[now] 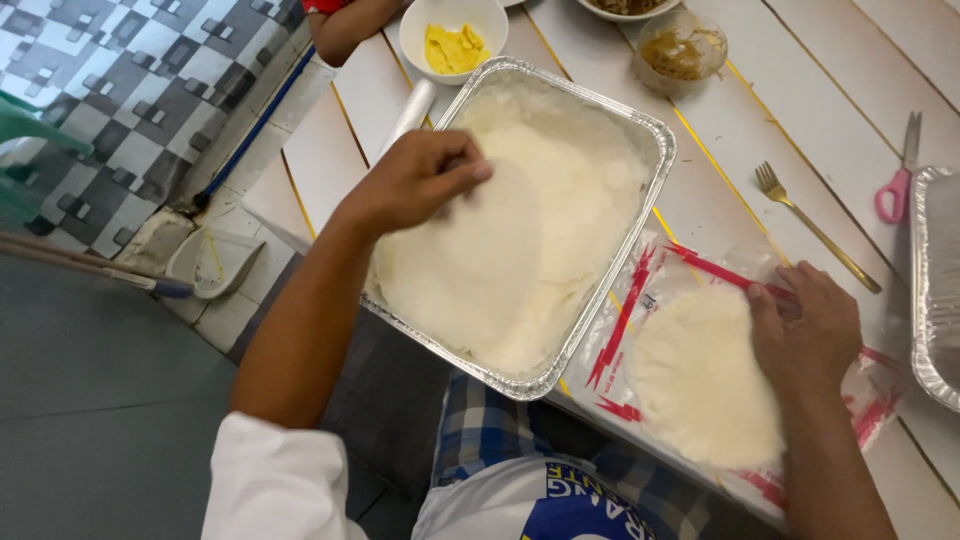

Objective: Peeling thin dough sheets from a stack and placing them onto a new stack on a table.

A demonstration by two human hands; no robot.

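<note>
My left hand (415, 180) pinches the upper edge of a thin round white wrapper (465, 265) and holds it over a foil tray (655, 135) filled with more white wrappers. The tray overhangs the table's near edge, above my lap. My right hand (805, 325) rests on the right side of another round white wrapper (700, 375), which lies flat on a clear plastic bag with red print (625, 320) on the white table.
A white bowl of yellow filling (452, 40) and a small clear cup of brown filling (680, 50) stand behind the tray. A gold fork (810, 225) and pink-handled scissors (897, 180) lie to the right. A second foil tray (935, 285) sits at the right edge. Another person's arm (345, 25) shows at top.
</note>
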